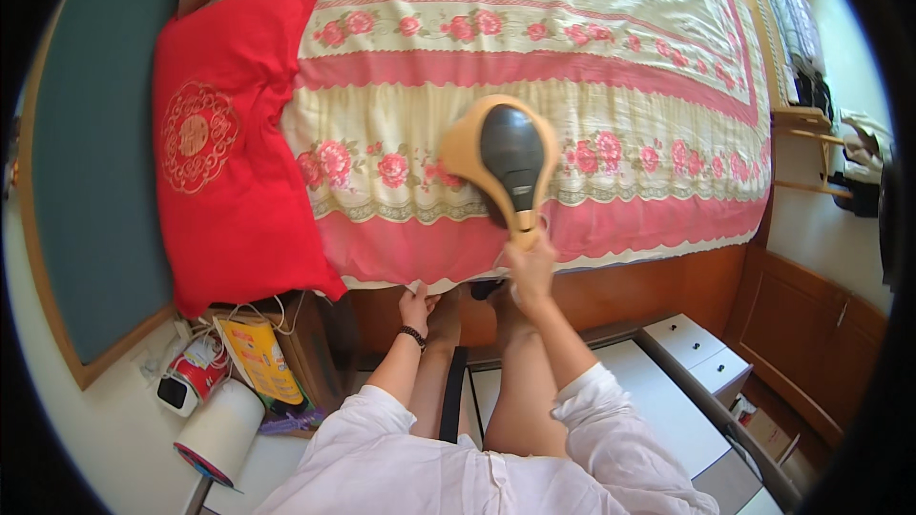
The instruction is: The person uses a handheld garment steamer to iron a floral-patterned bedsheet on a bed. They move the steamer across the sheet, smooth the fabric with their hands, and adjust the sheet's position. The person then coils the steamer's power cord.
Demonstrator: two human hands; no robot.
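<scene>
- Right hand (530, 262) grips the massager (506, 164) by its handle; keep it firm, head flat to the quilt (534, 67)
- Left hand (416, 309) pinches the quilt edge; hold it taut

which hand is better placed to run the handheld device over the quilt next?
Right. The right hand has its grip on the handle of the tan and black handheld device, whose head is over the floral quilt. The left hand sits low at the quilt's near edge, empty apart from touching the fabric.

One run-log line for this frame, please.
right hand: grips handheld massager by handle, raised over quilt | left hand: at quilt's lower edge | red pillow: at left
</scene>
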